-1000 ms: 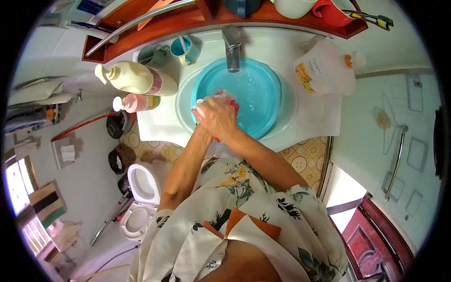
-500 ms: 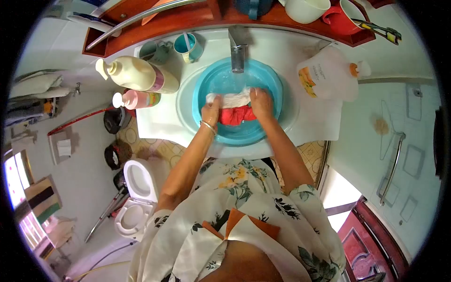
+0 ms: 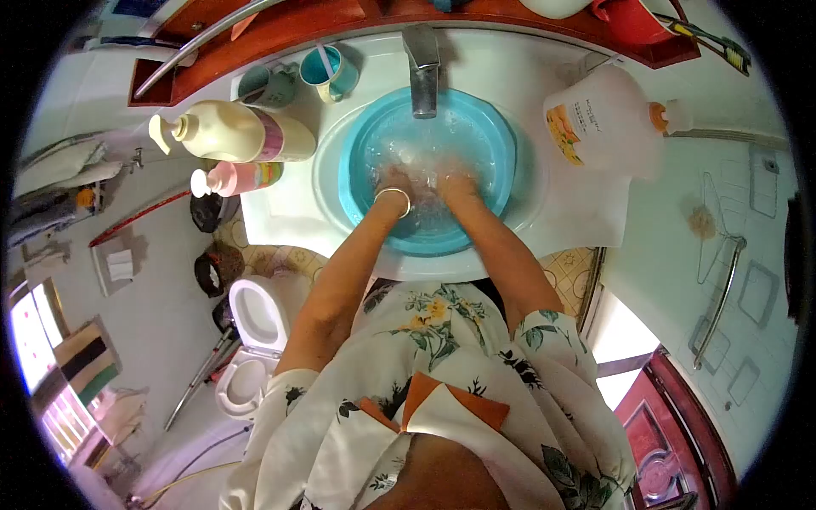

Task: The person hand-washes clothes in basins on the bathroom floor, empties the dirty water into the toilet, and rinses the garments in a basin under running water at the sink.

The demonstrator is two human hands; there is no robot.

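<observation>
A blue plastic basin (image 3: pixel 344 183) sits in the white sink, holding churned, bubbly water. Both hands are down in it, below the metal faucet (image 3: pixel 422 72). My left hand (image 3: pixel 394 180), with a bangle at the wrist, is in the left part of the basin, its fingers hidden by the water. To its right is my right hand (image 3: pixel 457 181), also wet and blurred by splashing. The red and white cloth seen a moment ago cannot be made out under the foam, so whether either hand holds it does not show.
Left on the sink counter (image 3: pixel 285 208) stand a cream pump bottle (image 3: pixel 229 132), a pink pump bottle (image 3: pixel 238 178) and a teal cup (image 3: pixel 331 75). A large clear jug (image 3: pixel 603 119) is at the right. A red-brown shelf (image 3: pixel 323 34) runs behind the faucet.
Both hands have gone down into the water with the red and white cloth, which is now out of sight. The water has turned foamy and splashing. The view has shifted slightly.
</observation>
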